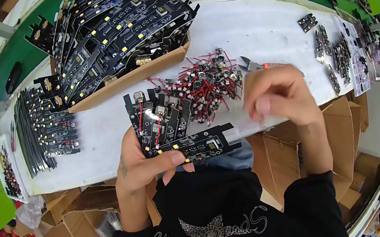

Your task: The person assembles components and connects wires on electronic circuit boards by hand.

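My left hand (141, 166) grips a fan of several black circuit boards (200, 147) over the table's near edge, with its thumb across the lowest one. Red wires run along two of the upper boards, and small yellow-white squares dot their faces. To the right, my right hand (283, 94) is raised with thumb and fingers pinched together, a little beyond the lowest board's end. A bit of red shows by its fingertips, too blurred to name. Between and behind the hands lies a heap of small parts with red wires (202, 88). Cutters (252, 64) with orange handles lie partly behind my right hand.
A cardboard box (141, 74) piled with long black circuit boards stands at the back left. Left of it are smaller boards (58, 134), black cables (31, 139) and a white tray (22, 191). More boards (323, 44) lie right. Open cartons (279, 161) stand below the table edge.
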Motion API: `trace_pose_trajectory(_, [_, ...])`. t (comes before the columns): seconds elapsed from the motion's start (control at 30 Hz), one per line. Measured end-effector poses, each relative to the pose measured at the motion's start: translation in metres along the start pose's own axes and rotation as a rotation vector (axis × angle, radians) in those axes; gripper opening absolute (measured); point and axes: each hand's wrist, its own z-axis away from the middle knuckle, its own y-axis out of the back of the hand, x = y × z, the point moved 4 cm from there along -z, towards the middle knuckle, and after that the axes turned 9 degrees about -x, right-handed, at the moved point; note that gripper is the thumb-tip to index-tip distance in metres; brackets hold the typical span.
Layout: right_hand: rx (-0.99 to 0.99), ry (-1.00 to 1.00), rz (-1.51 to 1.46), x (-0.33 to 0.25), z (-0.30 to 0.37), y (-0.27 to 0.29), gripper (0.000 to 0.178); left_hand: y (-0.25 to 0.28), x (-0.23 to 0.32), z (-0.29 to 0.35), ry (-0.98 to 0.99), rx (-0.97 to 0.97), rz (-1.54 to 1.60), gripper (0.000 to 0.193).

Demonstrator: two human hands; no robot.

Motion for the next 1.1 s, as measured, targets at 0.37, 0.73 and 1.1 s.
trace_pose_trajectory(0.37, [0.019, 0.148, 0.698, -0.008, -0.033, -0.021, 0.02, 0.002, 0.004, 0.009, 0.282, -0.014, -0.295, 0.047])
trace_pose_trajectory(0.73, [-0.013, -0.054, 0.373, 0.004, -0.027, -0.025, 0.01, 0.002, 0.009, 0.009, 0.266, -0.03, -0.29, 0.049])
trace_pose_trajectory(1.1, [-0.301, -0.124, 0.433, 0.0, -0.029, -0.028, 0.011, 0.0, 0.006, 0.008, 0.31, -0.168, -0.392, 0.043])
